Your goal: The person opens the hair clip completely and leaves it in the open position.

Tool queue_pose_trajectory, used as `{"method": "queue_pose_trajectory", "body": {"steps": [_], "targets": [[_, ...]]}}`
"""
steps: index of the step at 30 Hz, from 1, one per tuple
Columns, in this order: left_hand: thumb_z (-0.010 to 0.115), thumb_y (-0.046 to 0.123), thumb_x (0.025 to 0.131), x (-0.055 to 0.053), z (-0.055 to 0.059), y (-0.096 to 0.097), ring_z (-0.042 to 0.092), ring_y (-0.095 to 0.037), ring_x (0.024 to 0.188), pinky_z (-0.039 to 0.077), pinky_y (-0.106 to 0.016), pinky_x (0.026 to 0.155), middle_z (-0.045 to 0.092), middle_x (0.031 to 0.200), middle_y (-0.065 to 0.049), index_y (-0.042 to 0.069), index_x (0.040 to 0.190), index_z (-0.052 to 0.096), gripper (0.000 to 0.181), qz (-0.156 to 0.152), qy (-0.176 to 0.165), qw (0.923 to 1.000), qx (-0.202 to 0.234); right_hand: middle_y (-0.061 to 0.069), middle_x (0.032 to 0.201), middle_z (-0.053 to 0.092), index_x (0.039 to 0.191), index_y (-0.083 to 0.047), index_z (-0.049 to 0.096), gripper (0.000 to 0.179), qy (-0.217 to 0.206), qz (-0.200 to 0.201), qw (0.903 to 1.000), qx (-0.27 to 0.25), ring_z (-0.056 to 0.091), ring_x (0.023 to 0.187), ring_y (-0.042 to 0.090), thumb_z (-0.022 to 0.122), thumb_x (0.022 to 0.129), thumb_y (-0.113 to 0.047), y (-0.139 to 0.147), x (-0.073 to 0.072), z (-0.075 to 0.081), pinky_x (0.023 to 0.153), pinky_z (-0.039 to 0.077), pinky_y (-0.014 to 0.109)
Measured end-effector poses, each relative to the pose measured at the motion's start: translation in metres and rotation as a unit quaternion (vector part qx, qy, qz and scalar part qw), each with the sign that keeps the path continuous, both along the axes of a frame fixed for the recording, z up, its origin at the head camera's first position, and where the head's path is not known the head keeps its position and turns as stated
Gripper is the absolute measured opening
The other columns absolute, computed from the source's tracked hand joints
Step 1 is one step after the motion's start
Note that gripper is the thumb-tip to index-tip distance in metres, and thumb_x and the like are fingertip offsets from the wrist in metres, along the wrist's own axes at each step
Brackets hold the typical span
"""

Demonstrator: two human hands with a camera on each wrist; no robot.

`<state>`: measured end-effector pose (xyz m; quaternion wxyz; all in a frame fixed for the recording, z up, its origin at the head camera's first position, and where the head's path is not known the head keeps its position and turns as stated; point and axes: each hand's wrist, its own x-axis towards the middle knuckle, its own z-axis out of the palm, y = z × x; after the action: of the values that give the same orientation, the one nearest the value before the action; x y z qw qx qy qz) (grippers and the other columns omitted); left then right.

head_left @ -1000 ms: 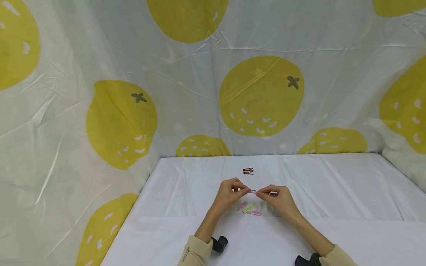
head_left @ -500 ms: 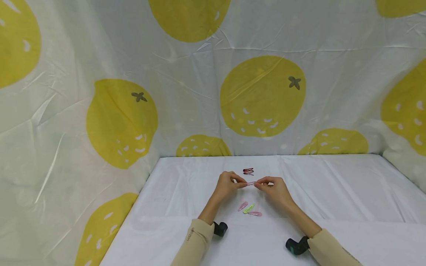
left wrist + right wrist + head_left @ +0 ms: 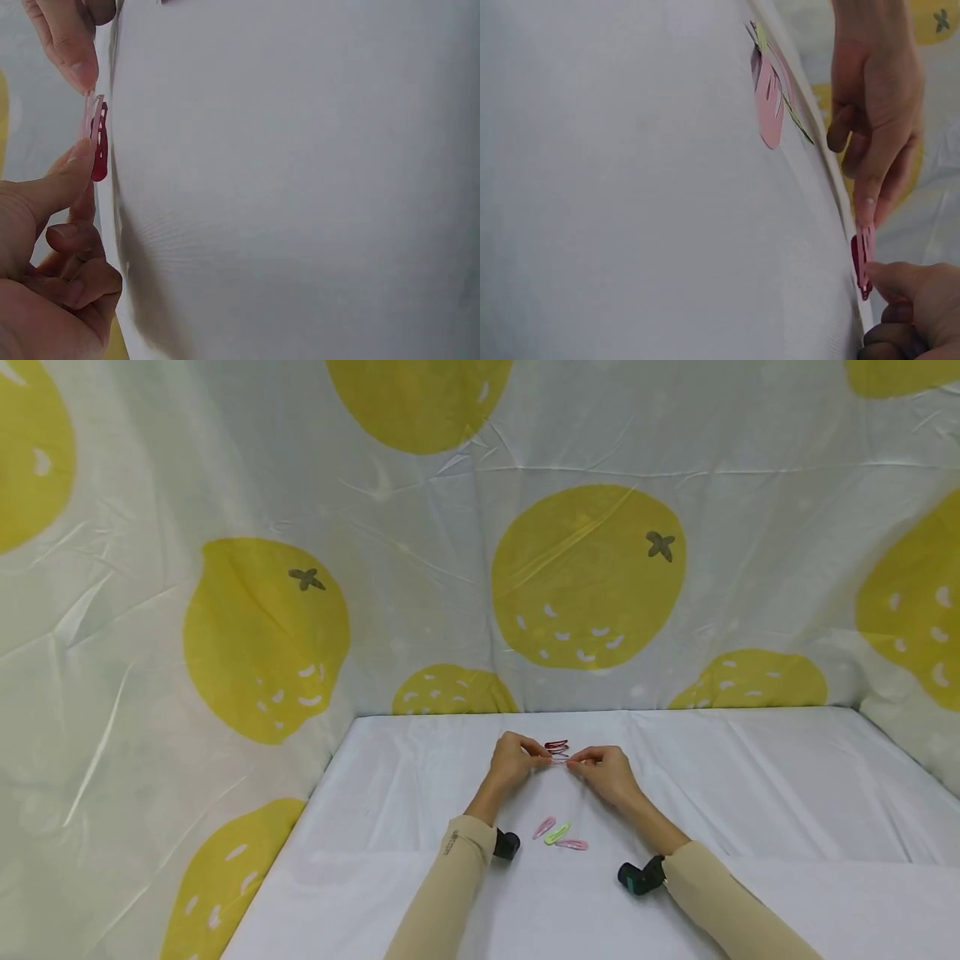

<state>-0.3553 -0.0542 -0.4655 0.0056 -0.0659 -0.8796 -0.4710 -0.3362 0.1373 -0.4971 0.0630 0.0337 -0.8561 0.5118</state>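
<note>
A pink snap hair clip (image 3: pixel 559 762) is stretched between my two hands, one end in each. My left hand (image 3: pixel 517 760) pinches one end between thumb and finger. The other end is pinched by the fingertips of my right hand (image 3: pixel 609 774). Just beyond it on the white cloth lie red hair clips (image 3: pixel 557 746) in a small stack. Seen from the left wrist, the pink clip (image 3: pixel 88 116) overlaps a red clip (image 3: pixel 102 157). From the right wrist view, the pink clip (image 3: pixel 867 240) also stands in front of the red.
Nearer to me lie a pink clip (image 3: pixel 544 827), a green clip (image 3: pixel 558 834) and another pink clip (image 3: pixel 572 844), close together. A white cloth (image 3: pixel 735 793) covers the table. Behind it hangs a curtain (image 3: pixel 427 577) printed with yellow lemons.
Both hands have moved forward together, away from me, carrying the pink hair clip up close to the red ones. The loose pink and green clips have stayed where they were.
</note>
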Motion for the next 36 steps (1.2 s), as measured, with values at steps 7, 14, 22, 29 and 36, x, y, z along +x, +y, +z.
{"method": "queue_pose_trajectory", "body": {"steps": [7, 14, 22, 29, 36], "targets": [[0.087, 0.011, 0.083, -0.006, -0.006, 0.001, 0.057, -0.011, 0.075, 0.043, -0.023, 0.068, 0.079, 0.087, -0.007, 0.006, 0.084, 0.083, 0.007, 0.023, -0.017, 0.9996, 0.001, -0.007, 0.06, 0.051, 0.091, -0.001, 0.081, 0.009, 0.009, -0.003, 0.9999, 0.005, 0.044, 0.06, 0.01, 0.078, 0.09, -0.009, -0.001, -0.006, -0.003, 0.054, 0.032, 0.022], [0.087, 0.015, 0.083, -0.006, -0.005, 0.002, 0.059, -0.012, 0.079, 0.044, -0.027, 0.074, 0.077, 0.084, -0.004, 0.009, 0.084, 0.084, 0.007, 0.034, -0.025, 0.9989, -0.022, -0.003, 0.064, 0.054, 0.094, 0.001, 0.081, 0.012, -0.005, -0.007, 1.0, 0.003, 0.046, 0.062, 0.011, 0.078, 0.09, -0.01, -0.003, -0.007, -0.002, 0.054, 0.033, 0.023], [0.088, 0.013, 0.082, -0.008, -0.008, 0.001, 0.051, -0.011, 0.071, 0.038, -0.024, 0.067, 0.074, 0.077, -0.006, 0.007, 0.084, 0.084, 0.008, 0.033, -0.01, 0.9994, -0.007, -0.002, 0.067, 0.062, 0.094, -0.001, 0.082, 0.013, -0.001, -0.012, 0.9999, 0.011, 0.048, 0.064, 0.012, 0.079, 0.09, -0.012, -0.001, -0.005, 0.0, 0.055, 0.034, 0.023], [0.088, 0.004, 0.08, 0.005, -0.003, -0.011, 0.05, -0.011, 0.07, 0.039, -0.022, 0.061, 0.067, 0.072, -0.004, 0.001, 0.086, 0.082, 0.008, 0.012, -0.017, 0.9993, 0.032, -0.006, 0.062, 0.049, 0.101, -0.004, 0.082, 0.017, -0.037, -0.011, 0.999, -0.023, 0.043, 0.061, 0.009, 0.079, 0.09, -0.015, 0.009, 0.009, 0.004, 0.055, 0.032, 0.022], [0.088, 0.008, 0.081, 0.044, 0.008, -0.031, 0.047, -0.009, 0.063, 0.038, -0.021, 0.057, 0.068, 0.078, -0.002, 0.003, 0.09, 0.083, 0.011, -0.067, -0.049, 0.9961, 0.032, -0.004, 0.068, 0.054, 0.109, -0.009, 0.081, 0.023, -0.087, 0.04, 0.9952, -0.021, 0.047, 0.072, 0.012, 0.079, 0.092, -0.024, 0.023, 0.052, 0.013, 0.061, 0.035, 0.024]]}}
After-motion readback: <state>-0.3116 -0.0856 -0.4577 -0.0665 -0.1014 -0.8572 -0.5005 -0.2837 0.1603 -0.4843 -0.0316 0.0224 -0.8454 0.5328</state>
